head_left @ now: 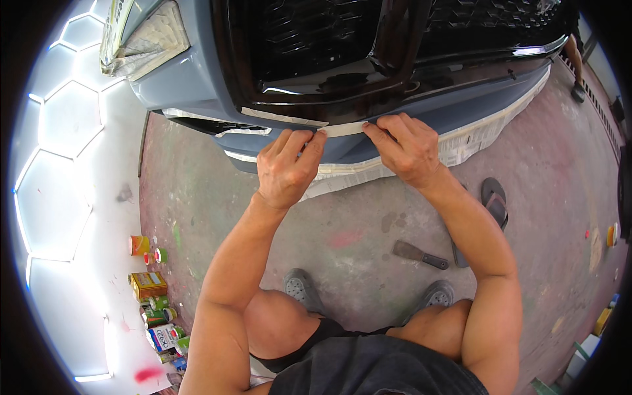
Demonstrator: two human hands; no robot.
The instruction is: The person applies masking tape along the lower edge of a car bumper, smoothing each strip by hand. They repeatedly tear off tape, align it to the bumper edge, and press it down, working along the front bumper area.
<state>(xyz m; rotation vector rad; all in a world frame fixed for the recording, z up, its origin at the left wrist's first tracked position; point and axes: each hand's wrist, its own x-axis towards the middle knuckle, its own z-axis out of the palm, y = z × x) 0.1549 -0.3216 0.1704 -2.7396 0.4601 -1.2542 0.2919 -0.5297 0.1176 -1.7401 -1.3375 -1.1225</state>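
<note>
A short strip of pale masking tape [346,129] stretches between my two hands, against the lower front edge of a grey car bumper [431,112]. My left hand [289,161] pinches the strip's left end between thumb and fingertips. At the other end, my right hand [407,148] pinches the tape near its thumb and forefinger. Just left of it, another tape strip [283,118] lies along the border between the grey paint and the glossy black grille [316,49]. Newspaper masking [474,141] hangs along the bumper's bottom edge.
A putty knife [420,254] lies on the stained floor near my right foot, beside dark flip-flops [494,201]. Several paint cans [148,285] line the left wall with hexagonal lights. Paper covers the headlight [155,43]. Another person's leg [574,59] shows at the far right.
</note>
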